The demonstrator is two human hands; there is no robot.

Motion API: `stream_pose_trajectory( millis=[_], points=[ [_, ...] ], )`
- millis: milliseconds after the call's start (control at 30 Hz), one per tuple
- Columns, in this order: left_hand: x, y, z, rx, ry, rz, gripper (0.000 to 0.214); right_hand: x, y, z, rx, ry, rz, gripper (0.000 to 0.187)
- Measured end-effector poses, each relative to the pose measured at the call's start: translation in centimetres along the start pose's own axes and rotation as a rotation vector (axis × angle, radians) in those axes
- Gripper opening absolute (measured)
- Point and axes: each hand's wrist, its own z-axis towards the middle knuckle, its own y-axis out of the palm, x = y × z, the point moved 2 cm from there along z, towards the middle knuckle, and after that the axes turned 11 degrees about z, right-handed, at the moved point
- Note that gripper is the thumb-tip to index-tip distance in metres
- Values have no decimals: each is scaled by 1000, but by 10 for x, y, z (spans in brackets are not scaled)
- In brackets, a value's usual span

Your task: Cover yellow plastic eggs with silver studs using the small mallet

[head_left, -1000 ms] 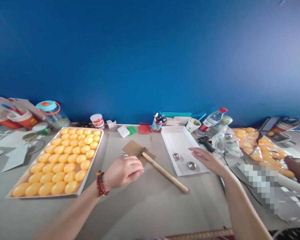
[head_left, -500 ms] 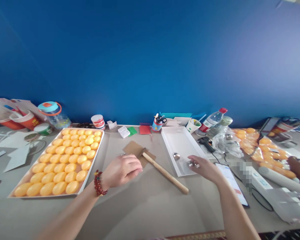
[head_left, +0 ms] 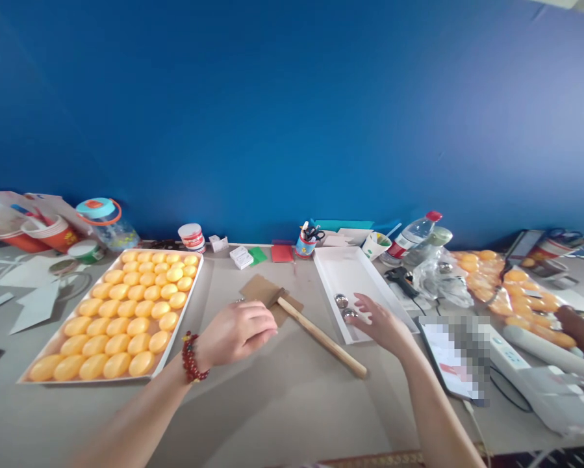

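Note:
My left hand (head_left: 238,331), with a red bead bracelet at the wrist, rests on the grey table in a loose fist; what its fingers cover is hidden. Just beyond it lie a brown cardboard piece (head_left: 258,286) and a wooden mallet (head_left: 321,338). My right hand (head_left: 377,322) reaches into the white tray (head_left: 350,270) with fingers spread, its fingertips against a silver ball (head_left: 349,313). A second silver ball (head_left: 341,300) sits just behind the first.
A tray (head_left: 176,318) full of yellow egg halves lies at the left. Paper cups (head_left: 43,231), a lidded jar (head_left: 104,221), a scissors cup (head_left: 305,244) and a bottle (head_left: 413,231) line the wall. A phone (head_left: 450,354), bagged yellow halves (head_left: 506,286) and another person's hand (head_left: 577,325) are at the right.
My right hand came down onto a silver ball in the white tray, then slid left with it until the ball lay beside the other one. My left hand stayed put.

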Motion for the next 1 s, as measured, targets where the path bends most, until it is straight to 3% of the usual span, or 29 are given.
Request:
stream_pose_trajectory(
  millis=[300, 467, 567, 1000],
  points=[
    [0, -1, 0, -13, -13, -10, 16, -22, 10, 32, -24, -107, -5, 23],
    [-1, -1, -1, -16, -25, -7, 17, -26, 5, 35, 63, -131, 5, 29],
    [-1, -1, -1, -20, -26, -7, 17, -24, 4, 35, 7, -146, 101, 21],
    [-1, -1, 0, -18, -20, -25, 18, -15, 3, 35, -69, -61, 254, 26]
  ],
)
